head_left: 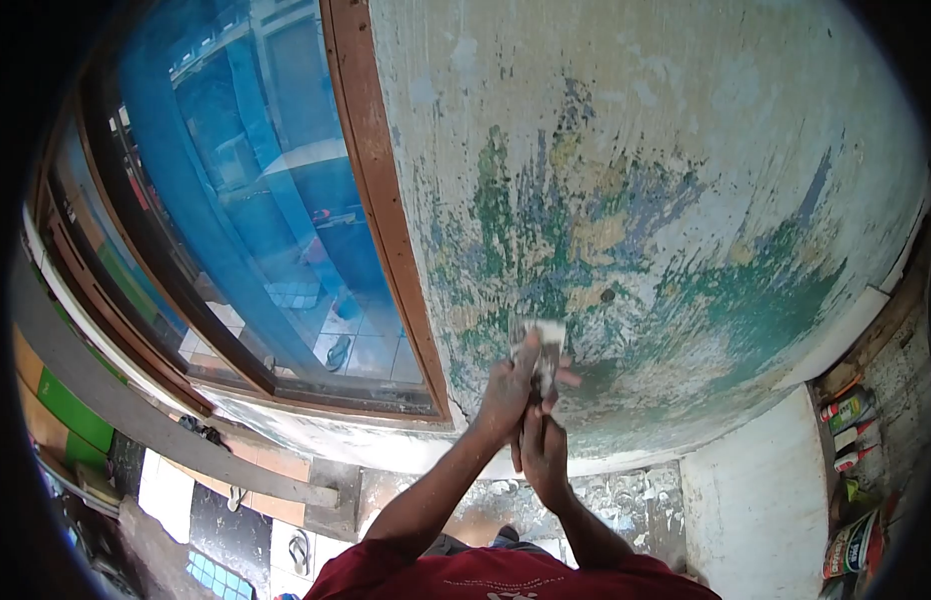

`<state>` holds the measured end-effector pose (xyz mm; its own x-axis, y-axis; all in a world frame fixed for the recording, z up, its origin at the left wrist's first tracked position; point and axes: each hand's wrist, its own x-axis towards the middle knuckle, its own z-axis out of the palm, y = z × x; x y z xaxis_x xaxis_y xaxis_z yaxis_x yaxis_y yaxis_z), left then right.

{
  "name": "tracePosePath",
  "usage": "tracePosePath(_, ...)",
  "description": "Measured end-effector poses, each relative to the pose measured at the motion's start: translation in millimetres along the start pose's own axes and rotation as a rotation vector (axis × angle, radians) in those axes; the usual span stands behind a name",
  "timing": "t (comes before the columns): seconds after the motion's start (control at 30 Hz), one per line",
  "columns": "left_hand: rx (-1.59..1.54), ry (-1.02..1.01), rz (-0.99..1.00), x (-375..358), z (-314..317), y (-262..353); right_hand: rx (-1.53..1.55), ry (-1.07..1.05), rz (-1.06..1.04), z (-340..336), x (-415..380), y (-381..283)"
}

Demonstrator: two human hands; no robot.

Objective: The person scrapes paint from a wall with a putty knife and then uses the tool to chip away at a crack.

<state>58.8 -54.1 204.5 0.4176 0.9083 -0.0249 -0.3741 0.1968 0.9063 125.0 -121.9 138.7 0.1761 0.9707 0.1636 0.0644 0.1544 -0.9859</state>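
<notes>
A paint scraper (548,336) has its wide pale blade up against the wall (676,250), where patches of green, purple and yellow paint show through worn white. My right hand (543,452) is closed around the handle at its lower end. Higher up, my left hand (508,392) grips the scraper near the blade, with fingertips showing on its right side. Both hands are close together, and slight blur hides the exact finger placement.
Left of the hands is a brown-framed window (391,200) with blue curtain behind glass. Bottles (848,410) and a labelled container (854,545) stand at the right. A grey ledge (186,440) curves along the left, with a sandal (299,552) below. Paint flakes litter the floor (636,500).
</notes>
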Motion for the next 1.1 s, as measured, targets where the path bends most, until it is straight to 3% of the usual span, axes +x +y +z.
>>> tracePosePath(0.13, -0.014, -0.04, 0.105, 10.8, 17.9, 42.5, 0.062, -0.009, -0.103, -3.2, 26.6, -43.1)
tracePosePath(0.23, 0.027, 0.006, 0.087, 6.6, 14.6, 36.6, 0.126, -0.026, -0.078, 1.5, 21.3, -34.1)
tracePosePath(0.33, 0.26, 0.027, -0.007, -4.5, -14.7, -8.5, 0.162, -0.066, 0.073, 10.2, -6.2, 31.2)
tracePosePath(0.37, 0.376, 0.079, -0.169, -7.1, -32.7, -37.5, 0.054, 0.004, 0.103, 15.0, -18.2, 74.9)
tracePosePath(0.4, 0.257, 0.106, -0.107, -15.1, -32.2, -57.7, -0.184, 0.143, -0.01, 20.7, -31.1, 86.3)
tracePosePath(0.47, -0.001, 0.091, -0.302, -18.6, -61.0, -117.4, -0.155, 0.035, 0.179, 16.4, -56.1, 120.6)
tracePosePath(0.5, -0.133, 0.136, -0.372, -21.1, -68.8, -140.6, 0.055, -0.039, 0.447, 12.6, -64.0, 96.6)
tracePosePath(0.57, -0.205, 0.138, -0.382, -27.2, -78.3, -165.0, 0.024, -0.084, 0.497, 8.3, -72.2, 104.0)
tracePosePath(0.67, -0.254, 0.099, -0.344, -34.2, -68.8, -152.8, -0.025, -0.105, 0.547, 2.6, -71.6, 105.5)
tracePosePath(0.93, -0.259, 0.073, -0.278, -21.5, -61.0, -111.0, 0.042, -0.137, 0.31, 1.1, -48.2, 74.1)
tracePosePath(1.1, -0.307, 0.099, -0.328, -25.8, -72.8, -117.9, 0.181, -0.202, 0.44, 2.0, -53.8, 73.3)
